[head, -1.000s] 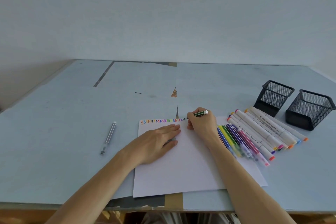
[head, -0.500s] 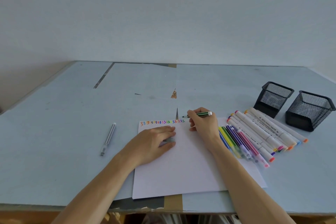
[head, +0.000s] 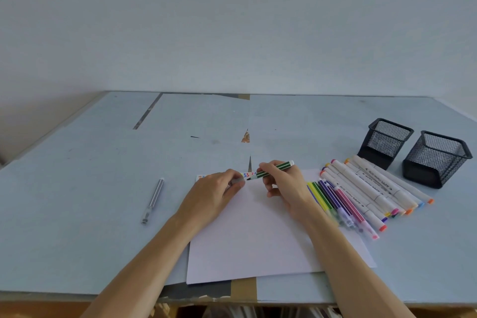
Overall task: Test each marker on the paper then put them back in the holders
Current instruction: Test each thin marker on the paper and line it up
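Head view. Green-striped marker: long axis runs roughly 8 o'clock to 2 o'clock, dark tip toward 8 o'clock, white end cap toward 2 o'clock. Barrel tilted, cap end higher in frame. Tip sits just over the top edge of the white paper, beside the row of coloured test squiggles.

Right hand: fingers curled and pinching the barrel forward of its middle; tip pokes out at the 8 o'clock side of the grip, the longer capped length sticks out at the 2 o'clock side.

Left hand: on the paper at 9 o'clock of the marker tip, fingers curled around a small grey piece, probably the marker's cap; cannot confirm. It covers part of the squiggle row.

Surroundings: at 3 o'clock of the right hand, a row of thin coloured markers lying side by side, partly on the paper's right edge; the right wrist hides their near ends. Just beyond, white-barrelled markers in a second row. At 2 o'clock, two black mesh holders standing upright, near each other. A clear pen lies well apart at 9 o'clock on the blue table.
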